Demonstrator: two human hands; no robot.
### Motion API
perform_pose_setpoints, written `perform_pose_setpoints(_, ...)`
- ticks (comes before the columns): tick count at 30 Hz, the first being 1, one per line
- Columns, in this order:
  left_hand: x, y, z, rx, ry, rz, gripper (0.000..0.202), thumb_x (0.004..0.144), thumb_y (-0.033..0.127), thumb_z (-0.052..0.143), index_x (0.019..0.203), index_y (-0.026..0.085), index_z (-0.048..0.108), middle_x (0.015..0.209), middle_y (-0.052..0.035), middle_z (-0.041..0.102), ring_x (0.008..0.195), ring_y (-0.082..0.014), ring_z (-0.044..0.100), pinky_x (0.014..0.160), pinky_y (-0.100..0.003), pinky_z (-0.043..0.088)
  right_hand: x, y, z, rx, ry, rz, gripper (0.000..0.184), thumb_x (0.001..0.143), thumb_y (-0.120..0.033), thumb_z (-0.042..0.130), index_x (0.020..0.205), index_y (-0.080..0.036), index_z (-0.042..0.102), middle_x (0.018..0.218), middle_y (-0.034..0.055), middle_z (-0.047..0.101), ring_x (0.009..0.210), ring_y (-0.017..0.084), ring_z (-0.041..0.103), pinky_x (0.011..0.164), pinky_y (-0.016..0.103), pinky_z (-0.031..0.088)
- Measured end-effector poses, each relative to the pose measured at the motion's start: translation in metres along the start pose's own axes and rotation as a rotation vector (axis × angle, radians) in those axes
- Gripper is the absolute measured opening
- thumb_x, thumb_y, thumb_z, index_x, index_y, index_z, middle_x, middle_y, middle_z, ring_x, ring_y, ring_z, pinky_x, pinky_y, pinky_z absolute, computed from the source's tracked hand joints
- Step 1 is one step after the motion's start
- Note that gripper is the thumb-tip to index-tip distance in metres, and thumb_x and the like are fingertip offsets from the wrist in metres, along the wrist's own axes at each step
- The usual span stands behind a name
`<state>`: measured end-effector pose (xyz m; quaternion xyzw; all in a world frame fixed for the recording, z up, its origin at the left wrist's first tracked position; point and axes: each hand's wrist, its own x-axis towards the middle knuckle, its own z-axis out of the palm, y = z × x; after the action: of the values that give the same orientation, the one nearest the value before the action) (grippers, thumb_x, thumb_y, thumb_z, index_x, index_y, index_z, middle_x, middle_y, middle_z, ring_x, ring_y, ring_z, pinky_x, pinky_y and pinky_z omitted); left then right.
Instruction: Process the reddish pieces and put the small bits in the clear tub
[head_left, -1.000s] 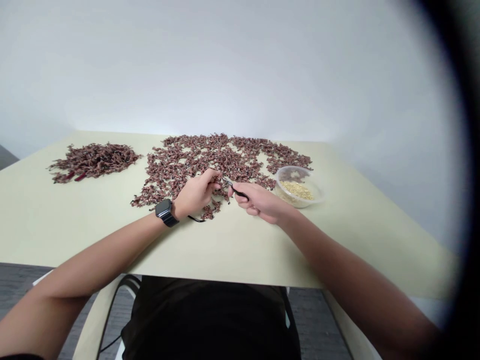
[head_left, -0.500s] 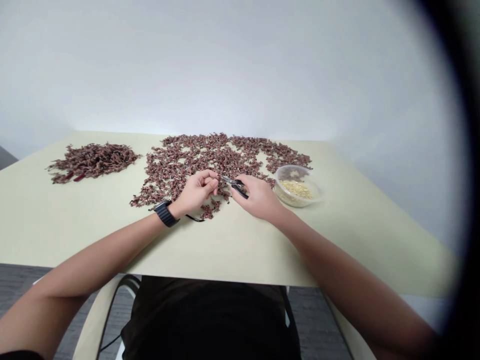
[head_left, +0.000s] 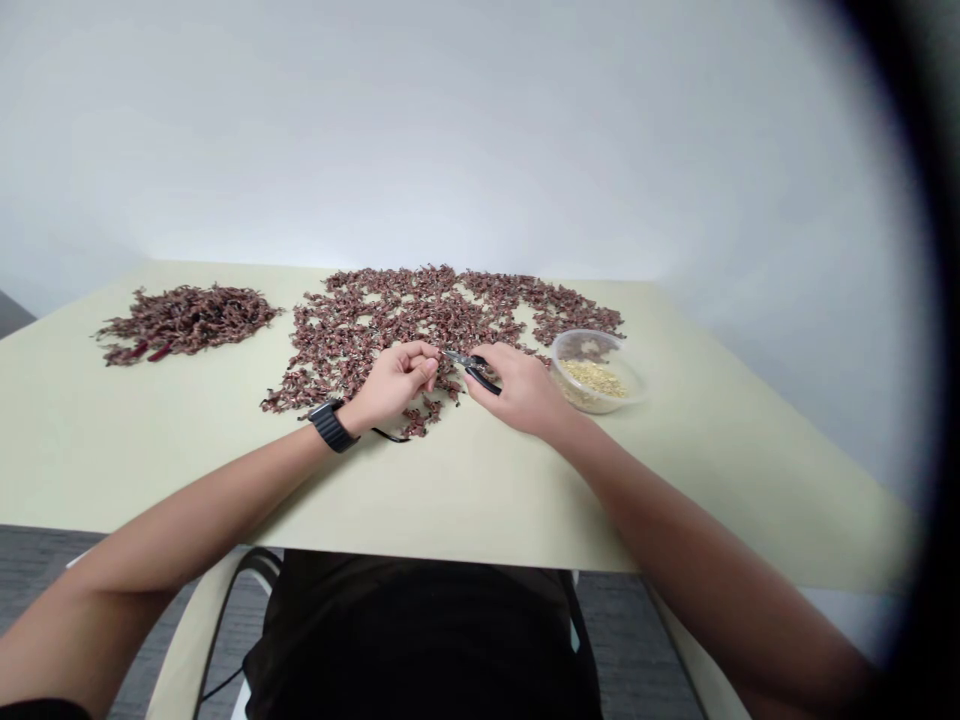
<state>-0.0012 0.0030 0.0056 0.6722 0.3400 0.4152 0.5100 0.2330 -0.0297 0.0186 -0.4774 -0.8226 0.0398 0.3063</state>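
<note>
A small pair of pliers (head_left: 472, 365) sat in the middle of the work, over the near edge of a wide spread of brown dried bits (head_left: 375, 325), its metal tips pointing left and its black handles angled back to the right. The right hand (head_left: 521, 388) grasped those handles, back of the hand upward, fingers wrapped and wrist fairly straight, the forearm slanting in from the lower right. Facing it, the left hand (head_left: 399, 383) was curled with thumb and forefinger drawn close beside the plier tips; whether a bit was pinched there was too small to tell. The left wrist wore a dark watch (head_left: 332, 425), and that forearm ran in low from the lower left. Just beyond the right hand stood a clear plastic bowl (head_left: 592, 408) with yellowish bits (head_left: 592, 378) inside. Well apart on the left lay a denser brown heap (head_left: 191, 322), all on a pale table (head_left: 450, 500) before a plain wall (head_left: 450, 130)
</note>
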Motion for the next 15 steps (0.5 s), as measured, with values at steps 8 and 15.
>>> perform_pose_setpoints(8, -0.0004, 0.0, -0.0001, 0.006, -0.002, 0.003, 0.033, 0.094, 0.047, 0.066, 0.103, 0.015, 0.061, 0.062, 0.0011, 0.059, 0.048, -0.0081, 0.044, 0.046, -0.02, 0.032, -0.0001, 0.0001, -0.0024, -0.012, -0.008, -0.013, 0.031, 0.098, -0.04, 0.056, 0.124, -0.024, 0.062, 0.113, 0.0099, 0.068, 0.098, 0.027, 0.065, 0.085, 0.036, 0.047)
perform_pose_setpoints(15, -0.0007, 0.0006, 0.0012, 0.096, 0.021, 0.029, 0.027, 0.097, 0.041, 0.062, 0.105, 0.015, 0.061, 0.064, 0.0005, 0.06, 0.053, -0.0094, 0.049, 0.051, -0.02, 0.037, 0.0005, -0.005, -0.0003, 0.067, -0.027, 0.026, 0.021, 0.098, -0.041, 0.055, 0.104, -0.022, 0.063, 0.094, 0.0053, 0.067, 0.083, 0.022, 0.061, 0.073, 0.032, 0.042)
